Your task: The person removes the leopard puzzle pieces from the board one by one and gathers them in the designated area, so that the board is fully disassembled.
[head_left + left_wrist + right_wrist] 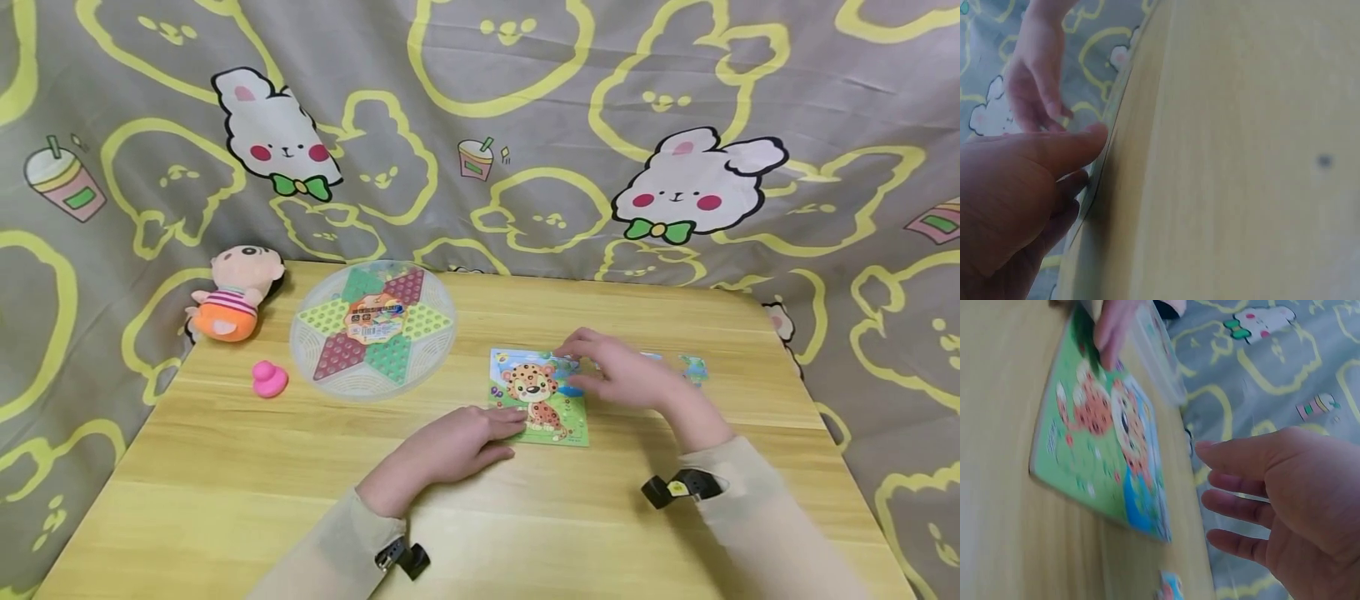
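Note:
A jigsaw puzzle board [555, 417] with a spotted leopard cub on a green and blue scene lies flat on the wooden table. My left hand [465, 442] rests its fingers on the board's left edge, thumb held apart below. Over the upper right corner hovers my right hand [626, 375], thumb and fingers apart. In the right wrist view, that hand [1310, 487] has nothing between its loosely bent fingers, and the leopard puzzle [1085, 462] shows beside it. Small loose puzzle pieces [693, 368] lie to the right, partly hidden behind the right hand.
A round star-patterned Chinese checkers board [386, 364] lies left of the puzzle. Farther left are a pink toy duck [269, 379] and a plush doll [238, 292] in orange shorts. A grey patterned curtain [540, 100] hangs behind the wooden table [300, 467].

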A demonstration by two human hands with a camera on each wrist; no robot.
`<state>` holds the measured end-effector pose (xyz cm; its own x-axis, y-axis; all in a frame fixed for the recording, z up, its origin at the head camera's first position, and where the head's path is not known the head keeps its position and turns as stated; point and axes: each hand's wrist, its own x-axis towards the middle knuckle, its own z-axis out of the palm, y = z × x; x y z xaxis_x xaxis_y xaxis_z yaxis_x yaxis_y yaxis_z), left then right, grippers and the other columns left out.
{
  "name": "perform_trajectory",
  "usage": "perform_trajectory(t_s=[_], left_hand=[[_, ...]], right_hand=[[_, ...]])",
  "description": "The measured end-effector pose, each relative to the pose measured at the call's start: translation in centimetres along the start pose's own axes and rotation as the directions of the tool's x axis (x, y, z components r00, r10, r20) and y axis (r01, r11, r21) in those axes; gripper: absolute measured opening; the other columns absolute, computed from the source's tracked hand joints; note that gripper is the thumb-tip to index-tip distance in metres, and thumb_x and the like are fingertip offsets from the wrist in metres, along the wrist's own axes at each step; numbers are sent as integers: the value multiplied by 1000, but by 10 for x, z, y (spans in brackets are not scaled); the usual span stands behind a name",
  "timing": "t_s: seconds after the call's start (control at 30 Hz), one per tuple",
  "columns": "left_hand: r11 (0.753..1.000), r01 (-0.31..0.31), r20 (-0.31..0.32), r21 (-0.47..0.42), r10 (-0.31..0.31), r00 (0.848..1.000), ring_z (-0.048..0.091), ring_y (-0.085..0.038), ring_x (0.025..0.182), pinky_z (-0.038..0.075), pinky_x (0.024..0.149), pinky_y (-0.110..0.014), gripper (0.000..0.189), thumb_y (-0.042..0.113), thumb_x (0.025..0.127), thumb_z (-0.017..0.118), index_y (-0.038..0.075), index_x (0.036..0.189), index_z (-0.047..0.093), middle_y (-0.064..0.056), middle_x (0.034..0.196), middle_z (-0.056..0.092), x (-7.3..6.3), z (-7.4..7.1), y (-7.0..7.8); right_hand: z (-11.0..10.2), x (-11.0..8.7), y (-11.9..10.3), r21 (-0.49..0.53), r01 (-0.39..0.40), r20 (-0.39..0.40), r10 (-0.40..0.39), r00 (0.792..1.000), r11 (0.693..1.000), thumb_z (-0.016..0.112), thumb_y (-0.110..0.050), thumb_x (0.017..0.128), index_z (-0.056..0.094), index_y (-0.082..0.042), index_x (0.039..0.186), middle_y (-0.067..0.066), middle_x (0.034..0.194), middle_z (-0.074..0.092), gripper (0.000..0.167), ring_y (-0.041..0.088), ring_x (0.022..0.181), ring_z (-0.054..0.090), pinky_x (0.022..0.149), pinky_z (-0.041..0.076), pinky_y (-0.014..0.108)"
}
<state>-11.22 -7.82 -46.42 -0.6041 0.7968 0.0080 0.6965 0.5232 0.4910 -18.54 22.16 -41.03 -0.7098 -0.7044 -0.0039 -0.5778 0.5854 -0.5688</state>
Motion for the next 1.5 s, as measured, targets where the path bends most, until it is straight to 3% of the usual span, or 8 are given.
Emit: perform_trajectory(t_s=[0.23, 0.43, 0.63, 0.97, 1.23, 1.5], left_hand=[[1000, 19, -14, 13, -19, 1000, 50, -17, 144, 38, 120, -38, 44, 27, 108, 64, 11, 149, 62, -2, 158, 53, -1, 0, -2], [999, 35, -1, 3, -35, 999, 50, -17, 144, 39, 120, -39, 45, 28, 107, 66, 10, 148, 63, -2, 156, 54, 2, 1, -2], [997, 61, 10, -39, -60, 998, 49, -15, 144, 37, 121, -38, 43, 27, 106, 67, 11, 146, 64, -1, 155, 54, 6, 0, 0], [997, 69, 2, -35, -69, 998, 51, -15, 142, 38, 120, -39, 42, 24, 105, 69, 10, 145, 66, 0, 153, 56, 6, 0, -2], [994, 105, 39, -28, -104, 994, 47, -14, 144, 37, 121, -44, 58, 40, 100, 75, 11, 149, 62, 2, 156, 51, 5, 1, -1], [995, 98, 42, -14, -97, 994, 47, -15, 144, 38, 121, -44, 60, 40, 99, 77, 10, 149, 62, 0, 155, 52, 6, 1, -1]], right_hand=[[23, 27, -13, 14, 39, 88, -40, 995, 999, 74, -12, 101, 67, -1, 138, 12, 131, 64, 39, 28, 115, 65, 99, 56, 48], [38, 41, -12, 7, 64, 111, -65, 992, 998, 76, -17, 100, 69, -3, 136, 8, 126, 66, 39, 24, 111, 64, 96, 55, 43], [44, 45, -10, 2, 50, 120, -50, 992, 999, 79, -17, 98, 70, -3, 134, 5, 121, 65, 40, 19, 105, 62, 93, 55, 40], [48, 48, -14, -2, 42, 121, -42, 992, 999, 77, -14, 99, 70, -2, 134, 6, 119, 65, 38, 21, 107, 62, 94, 55, 41], [52, 51, -17, -29, 9, 120, -5, 993, 1000, 77, -13, 99, 71, -4, 134, 6, 121, 64, 38, 21, 108, 61, 95, 54, 41], [54, 53, -17, -52, -7, 100, 12, 995, 999, 80, -16, 97, 71, -3, 133, 6, 120, 65, 39, 21, 107, 60, 94, 53, 42]])
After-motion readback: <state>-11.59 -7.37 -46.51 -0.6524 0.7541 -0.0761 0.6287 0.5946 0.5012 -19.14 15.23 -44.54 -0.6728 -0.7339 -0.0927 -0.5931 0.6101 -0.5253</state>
